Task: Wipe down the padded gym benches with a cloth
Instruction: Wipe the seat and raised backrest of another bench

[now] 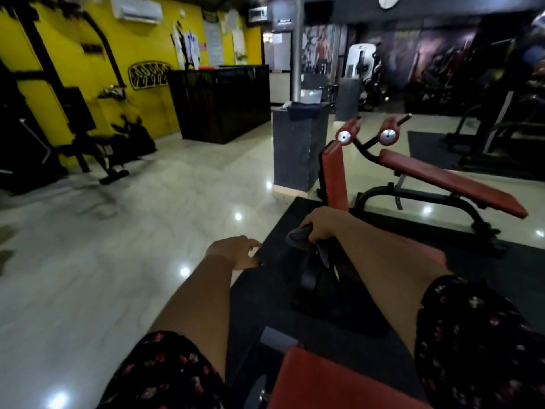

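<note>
The person stands over a red padded bench (324,379) whose near pad fills the bottom of the view, with both bare forearms stretched forward out of dark floral sleeves (472,335). The right hand (320,225) is curled tight around a dark grey cloth (298,236), bunched in the fist so that a fold sticks out to the left and below the knuckles. It hangs over the black metal frame (312,278) of the machine, just short of the foot of an upright red pad (334,175); whether the cloth touches any padding I cannot tell. The left hand (236,252) is well apart from the cloth, off to its left and a little nearer, fingers loosely bent and holding nothing, hovering above the edge of the black floor mat (283,214) where it meets the shiny pale tiles (147,231). Beyond the right hand a second bench, an inclined red one (451,181), slopes away to the right, topped by two red rollers (389,132). A dark counter (221,101) stands against the yellow wall (141,45) farther back.
</note>
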Available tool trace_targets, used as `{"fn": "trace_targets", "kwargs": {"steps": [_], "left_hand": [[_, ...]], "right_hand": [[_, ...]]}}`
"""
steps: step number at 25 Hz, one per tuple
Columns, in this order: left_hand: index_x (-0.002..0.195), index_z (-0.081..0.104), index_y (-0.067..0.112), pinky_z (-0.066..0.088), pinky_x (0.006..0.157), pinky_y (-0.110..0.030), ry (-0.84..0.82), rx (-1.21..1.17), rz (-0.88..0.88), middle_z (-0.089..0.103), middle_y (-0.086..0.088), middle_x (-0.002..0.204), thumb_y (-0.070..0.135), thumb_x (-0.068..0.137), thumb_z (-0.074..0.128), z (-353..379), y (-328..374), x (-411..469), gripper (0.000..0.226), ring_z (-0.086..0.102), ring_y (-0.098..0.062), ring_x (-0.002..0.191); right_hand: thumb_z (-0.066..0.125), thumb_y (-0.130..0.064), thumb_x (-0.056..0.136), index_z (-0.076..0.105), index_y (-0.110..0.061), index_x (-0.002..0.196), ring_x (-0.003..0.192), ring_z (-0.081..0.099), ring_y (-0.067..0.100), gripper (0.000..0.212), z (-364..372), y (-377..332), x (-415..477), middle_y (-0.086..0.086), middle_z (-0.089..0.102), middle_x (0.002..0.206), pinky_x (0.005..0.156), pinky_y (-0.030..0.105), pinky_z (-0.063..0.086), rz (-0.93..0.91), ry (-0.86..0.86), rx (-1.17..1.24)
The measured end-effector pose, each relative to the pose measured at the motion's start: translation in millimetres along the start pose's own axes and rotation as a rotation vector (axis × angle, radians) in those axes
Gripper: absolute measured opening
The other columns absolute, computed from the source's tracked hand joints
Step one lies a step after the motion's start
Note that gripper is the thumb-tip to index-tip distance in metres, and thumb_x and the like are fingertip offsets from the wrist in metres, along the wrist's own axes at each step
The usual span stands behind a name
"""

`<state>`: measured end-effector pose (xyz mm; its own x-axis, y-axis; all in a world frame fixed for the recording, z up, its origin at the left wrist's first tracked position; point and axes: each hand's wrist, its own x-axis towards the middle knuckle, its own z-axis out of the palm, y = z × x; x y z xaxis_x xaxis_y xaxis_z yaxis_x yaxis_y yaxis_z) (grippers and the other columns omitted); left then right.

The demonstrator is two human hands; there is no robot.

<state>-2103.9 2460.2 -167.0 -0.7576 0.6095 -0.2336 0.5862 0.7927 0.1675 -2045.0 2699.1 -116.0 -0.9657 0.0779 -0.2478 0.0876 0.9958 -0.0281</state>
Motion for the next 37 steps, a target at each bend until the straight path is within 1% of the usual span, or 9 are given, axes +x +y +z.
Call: {"fn": "trace_targets", "kwargs": {"steps": [5,8,14,17,19,21,29,35,37], "left_hand": [[0.145,0.040,0.040,0.038,0.103,-0.034,-0.009,-0.001,0.007,0.048,0.008,0.144,0.064,0.088,0.056,-12,-4,-7,0.064,0.047,-0.015,0.129],[0.144,0.042,0.038,0.039,0.103,-0.034,-0.027,0.046,0.037,0.050,0.007,0.143,0.064,0.089,0.056,-11,8,-4,0.063,0.048,-0.016,0.128],[0.142,0.049,0.034,0.040,0.106,-0.033,-0.070,0.066,0.234,0.054,0.003,0.139,0.057,0.090,0.059,6,72,18,0.058,0.052,-0.018,0.126],[0.142,0.049,0.031,0.041,0.106,-0.034,-0.106,-0.044,0.289,0.055,0.000,0.138,0.052,0.089,0.063,14,104,33,0.059,0.054,-0.017,0.124],[0.143,0.048,0.030,0.043,0.106,-0.036,-0.102,-0.198,0.309,0.055,-0.001,0.137,0.050,0.089,0.065,23,129,38,0.060,0.055,-0.016,0.122],[0.143,0.047,0.032,0.045,0.105,-0.038,-0.128,-0.246,0.336,0.056,0.000,0.136,0.052,0.087,0.065,33,152,42,0.062,0.056,-0.016,0.120],[0.145,0.044,0.034,0.044,0.105,-0.038,-0.205,0.085,0.502,0.049,0.005,0.142,0.058,0.088,0.059,42,243,55,0.064,0.051,-0.013,0.126],[0.145,0.045,0.033,0.044,0.104,-0.035,-0.220,0.148,0.691,0.050,0.005,0.142,0.053,0.090,0.059,74,377,13,0.060,0.051,-0.015,0.127],[0.144,0.045,0.035,0.044,0.103,-0.035,-0.222,0.151,0.737,0.050,0.004,0.140,0.053,0.091,0.059,86,418,-4,0.058,0.051,-0.016,0.126]], "right_hand": [[0.066,-0.026,0.077,0.061,-0.029,0.129,0.115,0.055,0.022,0.053,5,16,-35,-0.001,0.060,0.130,0.097,0.037,0.049,0.024,-0.077,-0.013],[0.066,-0.025,0.078,0.062,-0.029,0.128,0.113,0.056,0.022,0.050,7,30,-56,0.000,0.061,0.126,0.096,0.040,0.050,0.095,-0.064,0.018],[0.066,-0.025,0.080,0.059,-0.031,0.132,0.115,0.055,0.023,0.052,19,60,-99,0.001,0.059,0.130,0.097,0.038,0.049,0.229,-0.097,0.063],[0.066,-0.026,0.080,0.061,-0.029,0.129,0.112,0.058,0.023,0.049,34,77,-122,-0.002,0.061,0.125,0.094,0.036,0.050,0.319,-0.117,0.109],[0.066,-0.030,0.076,0.063,-0.033,0.126,0.106,0.061,0.023,0.050,47,85,-134,-0.003,0.064,0.123,0.089,0.038,0.053,0.372,-0.080,0.114],[0.064,-0.031,0.076,0.061,-0.039,0.127,0.107,0.061,0.024,0.052,59,89,-145,-0.004,0.063,0.124,0.085,0.037,0.053,0.386,-0.065,0.121],[0.063,-0.034,0.081,0.056,-0.038,0.131,0.115,0.058,0.025,0.051,91,144,-224,-0.003,0.058,0.131,0.087,0.039,0.050,0.542,-0.077,0.202],[0.063,-0.034,0.082,0.051,-0.039,0.137,0.123,0.052,0.025,0.056,120,206,-349,-0.003,0.051,0.139,0.094,0.040,0.048,0.746,-0.037,0.275],[0.063,-0.034,0.082,0.052,-0.038,0.136,0.121,0.053,0.025,0.056,130,224,-387,-0.001,0.052,0.138,0.092,0.038,0.049,0.800,-0.028,0.304]]}}
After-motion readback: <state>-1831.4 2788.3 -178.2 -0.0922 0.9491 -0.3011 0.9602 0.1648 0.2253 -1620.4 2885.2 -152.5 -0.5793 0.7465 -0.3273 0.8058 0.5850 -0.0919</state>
